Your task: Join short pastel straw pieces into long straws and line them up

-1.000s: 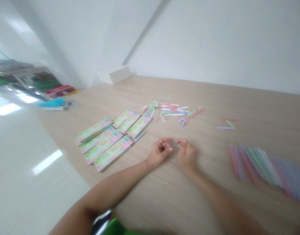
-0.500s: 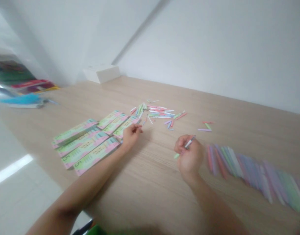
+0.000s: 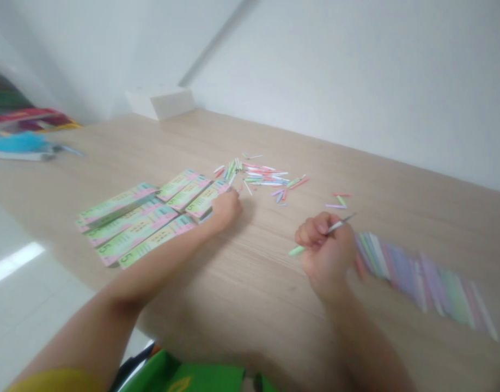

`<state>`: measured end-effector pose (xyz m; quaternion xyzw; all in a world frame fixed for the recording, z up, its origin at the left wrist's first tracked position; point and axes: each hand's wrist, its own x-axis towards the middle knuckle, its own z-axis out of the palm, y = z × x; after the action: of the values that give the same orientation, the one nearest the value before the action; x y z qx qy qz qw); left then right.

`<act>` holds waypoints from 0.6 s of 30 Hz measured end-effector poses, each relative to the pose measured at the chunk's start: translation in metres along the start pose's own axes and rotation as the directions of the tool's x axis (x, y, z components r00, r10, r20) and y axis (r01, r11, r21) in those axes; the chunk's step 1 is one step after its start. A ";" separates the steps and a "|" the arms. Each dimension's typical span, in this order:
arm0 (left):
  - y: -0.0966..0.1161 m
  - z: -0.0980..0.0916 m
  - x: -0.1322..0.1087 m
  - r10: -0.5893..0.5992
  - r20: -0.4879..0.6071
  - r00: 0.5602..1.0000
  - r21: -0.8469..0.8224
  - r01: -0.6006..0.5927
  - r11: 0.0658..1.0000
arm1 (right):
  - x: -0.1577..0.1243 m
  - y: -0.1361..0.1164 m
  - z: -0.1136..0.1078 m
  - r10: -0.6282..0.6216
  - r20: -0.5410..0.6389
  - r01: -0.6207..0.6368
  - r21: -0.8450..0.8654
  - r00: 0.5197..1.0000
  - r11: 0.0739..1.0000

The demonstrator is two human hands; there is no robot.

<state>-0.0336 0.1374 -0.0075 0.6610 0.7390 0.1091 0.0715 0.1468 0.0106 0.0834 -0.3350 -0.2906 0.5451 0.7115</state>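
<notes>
My left hand (image 3: 227, 209) is closed, fingers curled down at the table, beside the nearest of the pastel boxes (image 3: 209, 198) and the near edge of a loose pile of thin coloured sticks (image 3: 266, 175). Whatever its fingertips pinch is hidden. In my right hand (image 3: 329, 247) is a slim pen-like stick (image 3: 296, 251) with a light green end, a whitish shaft and a thin dark tip pointing up to the right. The fingers wrap round its middle. Just right of this hand runs a row of pastel sticks (image 3: 413, 275), laid side by side and blurred.
More green-and-pink boxes (image 3: 138, 237) lie in rows on the left of the wooden table. A few separate sticks (image 3: 340, 201) lie behind my right hand. A white box (image 3: 172, 103) stands by the wall. At the far left are a blue item (image 3: 17, 142) and other coloured things.
My left hand has turned and its fingers have gone out of sight behind the knuckles. My right hand has shifted slightly right, still holding the stick. The camera view has moved a little.
</notes>
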 end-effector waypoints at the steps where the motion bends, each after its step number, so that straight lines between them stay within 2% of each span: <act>1: 0.006 0.002 -0.005 0.030 0.014 0.999 0.015 -0.030 0.999 | 0.000 0.000 0.001 0.007 -0.002 -0.007 0.003 1.000 1.000; 4: 0.026 0.009 -0.036 0.183 0.058 0.981 0.011 -0.184 0.983 | 0.000 -0.002 0.002 0.020 0.005 -0.020 0.005 1.000 1.000; 6: 0.041 0.015 -0.072 0.331 0.101 0.938 -0.049 -0.328 0.944 | -0.001 -0.004 0.002 0.015 0.007 -0.015 0.004 1.000 1.000; 8: 0.055 0.021 -0.114 0.510 0.154 0.846 -0.129 -0.495 0.859 | -0.001 -0.008 0.001 0.002 0.006 -0.002 -0.001 1.000 1.000; 10: 0.068 0.028 -0.154 0.660 0.164 0.734 -0.187 -0.633 0.751 | -0.002 -0.014 -0.002 -0.011 0.022 0.012 -0.017 1.000 1.000; 11: 0.074 0.033 -0.171 0.705 0.169 0.689 -0.204 -0.675 0.709 | -0.002 -0.017 -0.003 -0.022 0.037 0.023 -0.033 0.999 0.999; 12: 0.078 0.038 -0.185 0.727 0.180 0.663 -0.204 -0.698 0.686 | -0.003 -0.020 -0.004 -0.036 0.055 0.038 -0.053 0.998 0.998; 15: 0.087 0.050 -0.209 0.739 0.190 0.646 -0.162 -0.722 0.673 | -0.007 -0.030 -0.007 -0.086 0.097 0.098 -0.120 0.992 0.988; 17: 0.090 0.055 -0.211 0.751 0.179 0.635 -0.138 -0.740 0.658 | -0.010 -0.035 -0.007 -0.103 0.114 0.119 -0.143 0.988 0.982; 18: 0.090 0.056 -0.208 0.774 0.172 0.609 -0.130 -0.765 0.631 | -0.011 -0.037 -0.007 -0.105 0.122 0.122 -0.146 0.987 0.982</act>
<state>0.0912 -0.0563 -0.0469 0.9198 0.3692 0.0741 0.1100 0.1713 -0.0080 0.1080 -0.3396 -0.3904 0.4979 0.6959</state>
